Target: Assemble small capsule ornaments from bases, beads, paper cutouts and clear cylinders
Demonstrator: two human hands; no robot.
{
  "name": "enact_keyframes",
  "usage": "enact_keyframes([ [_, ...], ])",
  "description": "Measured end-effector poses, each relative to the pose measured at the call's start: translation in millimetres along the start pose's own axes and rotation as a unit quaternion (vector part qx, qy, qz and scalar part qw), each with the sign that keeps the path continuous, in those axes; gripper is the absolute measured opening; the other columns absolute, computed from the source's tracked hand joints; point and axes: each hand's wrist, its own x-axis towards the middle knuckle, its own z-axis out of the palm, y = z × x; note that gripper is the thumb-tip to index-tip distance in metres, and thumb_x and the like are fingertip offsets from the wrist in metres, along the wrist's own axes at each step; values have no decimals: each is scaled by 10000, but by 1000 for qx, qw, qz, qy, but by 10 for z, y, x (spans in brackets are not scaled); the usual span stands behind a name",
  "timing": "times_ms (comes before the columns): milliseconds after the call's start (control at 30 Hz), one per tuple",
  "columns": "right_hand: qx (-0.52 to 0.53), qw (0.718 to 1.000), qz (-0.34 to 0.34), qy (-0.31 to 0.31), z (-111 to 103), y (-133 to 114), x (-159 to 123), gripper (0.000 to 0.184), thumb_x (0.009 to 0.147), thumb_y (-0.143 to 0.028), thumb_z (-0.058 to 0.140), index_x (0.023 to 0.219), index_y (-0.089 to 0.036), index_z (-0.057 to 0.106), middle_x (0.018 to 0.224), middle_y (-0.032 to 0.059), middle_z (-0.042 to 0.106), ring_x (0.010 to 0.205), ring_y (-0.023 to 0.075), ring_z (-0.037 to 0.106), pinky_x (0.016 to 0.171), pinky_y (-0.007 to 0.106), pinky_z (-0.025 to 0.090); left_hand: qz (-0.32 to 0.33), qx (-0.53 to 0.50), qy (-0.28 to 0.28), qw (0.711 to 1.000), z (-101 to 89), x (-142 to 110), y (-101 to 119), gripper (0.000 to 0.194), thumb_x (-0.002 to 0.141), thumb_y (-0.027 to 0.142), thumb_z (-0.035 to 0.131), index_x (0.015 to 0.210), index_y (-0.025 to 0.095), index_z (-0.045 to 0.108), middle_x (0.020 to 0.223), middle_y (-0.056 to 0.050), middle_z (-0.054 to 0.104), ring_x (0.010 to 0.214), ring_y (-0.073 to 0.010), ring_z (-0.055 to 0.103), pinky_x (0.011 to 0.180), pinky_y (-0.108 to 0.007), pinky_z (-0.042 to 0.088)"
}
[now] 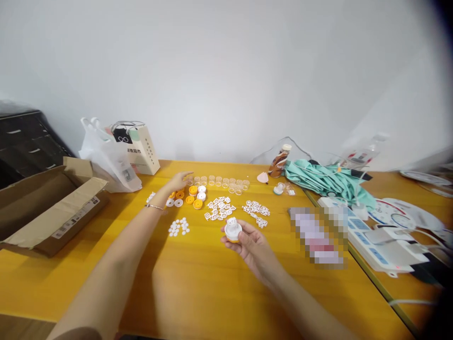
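My right hand [247, 243] is closed round a small orange and white round part [232, 230], held just above the yellow table [198, 283]. My left hand [180, 180] is stretched far forward with its fingers out, reaching the row of small clear cups [221, 182]. Just beside it lie orange and white round pieces [193, 196]. Two heaps of white cut-out pieces [219, 209] [256, 209] and a cluster of small white discs [179, 226] lie between the hands.
An open cardboard box [49, 208] stands at the left, with a white plastic bag [106, 160] and a paper bag [143, 148] behind. A drink bottle [279, 161], teal cloth [325, 182], a power strip [375, 241] and a blurred patch [318, 233] lie at the right.
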Motion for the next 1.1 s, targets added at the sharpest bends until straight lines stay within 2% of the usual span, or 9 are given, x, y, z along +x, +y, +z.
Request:
enact_keyframes([
  [133, 59, 998, 10, 7, 63, -11, -11, 323, 671, -347, 742, 937, -195, 641, 858, 35, 702, 706, 120, 665, 695, 231, 524, -23, -37, 9, 999, 80, 46, -40, 401, 598, 292, 699, 950, 102, 675, 1005, -122, 686, 922, -268, 632, 857, -361, 471],
  [267, 84, 996, -2, 22, 143, -20, -30, 330, 646, -340, 760, 927, -204, 653, 847, 20, 692, 699, 113, 655, 683, 220, 522, -26, -69, 86, 994, -9, -23, 158, 408, 660, 361, 667, 940, 63, 655, 971, -160, 682, 919, -265, 627, 857, -382, 467],
  [367, 80, 995, -30, 47, 209, -26, -44, 344, 650, -340, 758, 955, -225, 648, 850, 12, 684, 697, 112, 648, 687, 229, 518, 8, -109, 131, 985, -162, -316, 547, 444, 807, 408, 519, 1096, 75, 573, 1041, -152, 657, 950, -216, 617, 836, -341, 485],
  [467, 66, 994, -64, 57, 287, -14, -48, 327, 657, -344, 752, 948, -244, 641, 840, 2, 675, 667, 109, 638, 669, 240, 513, 121, -207, 63, 969, -311, -824, 1068, 359, 810, 370, 565, 1070, 123, 595, 963, -104, 680, 856, -169, 638, 757, -274, 510],
  [533, 54, 993, -86, 57, 349, 11, -45, 293, 650, -348, 756, 899, -243, 643, 845, -3, 668, 655, 108, 633, 652, 242, 509, 182, -220, 34, 958, -377, -1165, 1383, 290, 782, 302, 624, 1036, 160, 622, 927, -76, 683, 771, -135, 633, 675, -227, 509],
  [633, 36, 989, -124, 69, 448, 64, -39, 266, 641, -336, 762, 856, -248, 633, 867, -16, 654, 654, 109, 628, 652, 252, 510, 248, -226, 14, 942, -423, -1494, 1676, 252, 791, 232, 623, 1038, 184, 629, 912, -67, 681, 731, -123, 619, 652, -230, 506],
  [800, 12, 981, -177, 83, 580, 121, -43, 271, 646, -306, 758, 868, -270, 608, 866, -28, 641, 678, 106, 593, 663, 258, 519, 298, -181, -37, 937, -406, -1577, 1780, 260, 744, 199, 677, 1001, 178, 642, 880, -53, 674, 693, -106, 594, 658, -235, 500],
  [933, 5, 977, -195, 81, 628, 137, -47, 272, 652, -318, 752, 868, -274, 592, 854, -28, 639, 674, 112, 580, 681, 290, 528, 310, -171, -37, 934, -395, -1561, 1793, 250, 741, 216, 682, 987, 179, 652, 844, -47, 675, 685, -104, 589, 652, -226, 499],
  [1100, 18, 975, -213, 67, 643, 145, -46, 252, 666, -302, 746, 873, -290, 603, 856, -42, 634, 686, 99, 577, 663, 258, 520, 343, -156, -40, 926, -411, -1577, 1803, 240, 742, 232, 684, 977, 186, 665, 842, -55, 691, 668, -107, 594, 635, -229, 496],
])
